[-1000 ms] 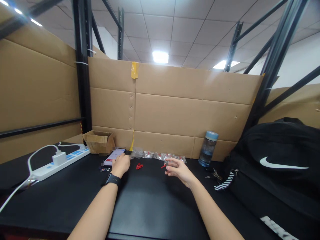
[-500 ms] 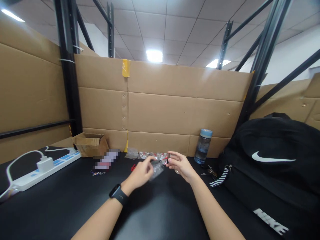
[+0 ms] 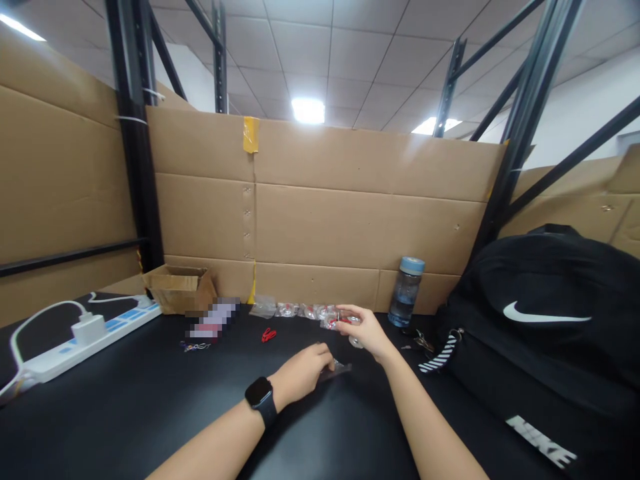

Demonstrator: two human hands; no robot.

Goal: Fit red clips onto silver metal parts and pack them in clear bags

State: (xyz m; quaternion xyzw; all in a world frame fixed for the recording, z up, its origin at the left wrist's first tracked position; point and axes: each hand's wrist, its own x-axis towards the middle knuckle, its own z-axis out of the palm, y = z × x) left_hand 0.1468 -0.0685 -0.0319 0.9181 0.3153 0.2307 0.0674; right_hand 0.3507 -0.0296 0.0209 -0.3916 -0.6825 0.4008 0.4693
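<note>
Presently the left hand (image 3: pixel 303 372) is closed on a clear bag (image 3: pixel 343 368), low over the black table (image 3: pixel 300 440), the film jutting past its fingertips toward the other side. Right hand (image 3: pixel 367 335), just beyond and to its right: thumb and fingers curled near one another, red and clear material at the tips; cannot tell whether anything is gripped. Clear rounded piece (image 3: pixel 356 343) shows directly under that hand, attachment unclear. Risks, as judged: thin film probably slips or folds if pinched only at an edge; a small piece at the right fingertips could drop if the curl loosens. Row of clear packets (image 3: pixel 307 311) lies just past the right fingertips, so a sideways sweep might shove it out of line. Red cord (image 3: pixel 269 335), beyond and left of the left hand, could snag on a sleeveless, careless wrist pass.
</note>
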